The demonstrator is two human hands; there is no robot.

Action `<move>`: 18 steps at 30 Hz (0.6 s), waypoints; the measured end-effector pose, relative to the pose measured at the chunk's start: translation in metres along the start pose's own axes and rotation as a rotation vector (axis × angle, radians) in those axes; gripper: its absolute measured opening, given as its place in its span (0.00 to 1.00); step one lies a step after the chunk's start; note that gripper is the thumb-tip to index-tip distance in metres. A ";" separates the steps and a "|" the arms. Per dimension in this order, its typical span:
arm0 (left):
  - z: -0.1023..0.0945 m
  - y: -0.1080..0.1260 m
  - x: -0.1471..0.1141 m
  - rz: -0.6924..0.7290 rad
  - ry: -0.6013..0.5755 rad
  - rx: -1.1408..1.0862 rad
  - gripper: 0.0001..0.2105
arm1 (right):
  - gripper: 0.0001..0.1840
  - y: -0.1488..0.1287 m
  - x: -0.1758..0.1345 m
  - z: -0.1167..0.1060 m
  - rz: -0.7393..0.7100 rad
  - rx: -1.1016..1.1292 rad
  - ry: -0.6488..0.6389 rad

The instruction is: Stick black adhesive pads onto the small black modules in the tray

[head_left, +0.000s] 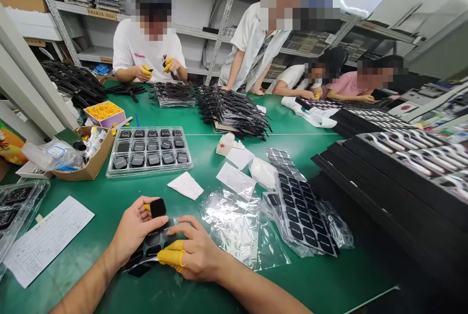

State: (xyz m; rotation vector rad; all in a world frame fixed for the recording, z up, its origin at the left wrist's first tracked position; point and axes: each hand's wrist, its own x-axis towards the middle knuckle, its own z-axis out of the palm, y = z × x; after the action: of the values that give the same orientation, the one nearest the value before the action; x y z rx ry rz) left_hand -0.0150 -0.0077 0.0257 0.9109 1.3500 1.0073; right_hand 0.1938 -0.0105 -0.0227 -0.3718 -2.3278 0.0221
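My left hand (pixel 133 226), a yellow finger cot on one finger, pinches a small black square watch case (pixel 158 207) with a dark, glossy face. Its thumb reaches along the top of a sheet of black square film stickers (pixel 153 239) with pale lettering. Over the right part of that sheet lies my right hand (pixel 199 250), its yellow-cotted fingers bent onto the stickers and its index finger pointing toward the left thumb. The sheet's lower edge is partly hidden by the fingers. Beyond my hands, a clear plastic tray (pixel 187 165) holds several similar square watch cases.
To the right lie clear plastic bags (pixel 234 236) and more sticker sheets (pixel 303 206). Black stacked trays (pixel 387 192) rise at far right. A written paper (pixel 49 238) and a cardboard box (pixel 97 167) are left. Black straps (pixel 234 111) are piled ahead; several people work across the table.
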 end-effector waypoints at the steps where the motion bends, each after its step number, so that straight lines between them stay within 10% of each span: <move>1: 0.000 0.001 0.000 0.010 0.005 0.003 0.24 | 0.19 0.002 -0.003 0.003 -0.001 0.011 -0.045; 18: 0.001 0.003 -0.003 0.067 0.044 0.070 0.27 | 0.15 -0.009 -0.010 0.006 0.142 -0.046 -0.191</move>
State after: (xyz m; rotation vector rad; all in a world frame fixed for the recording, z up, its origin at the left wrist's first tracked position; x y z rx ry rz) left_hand -0.0146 -0.0091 0.0298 0.9977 1.4069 1.0421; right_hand 0.1943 -0.0211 -0.0329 -0.5797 -2.4889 0.0766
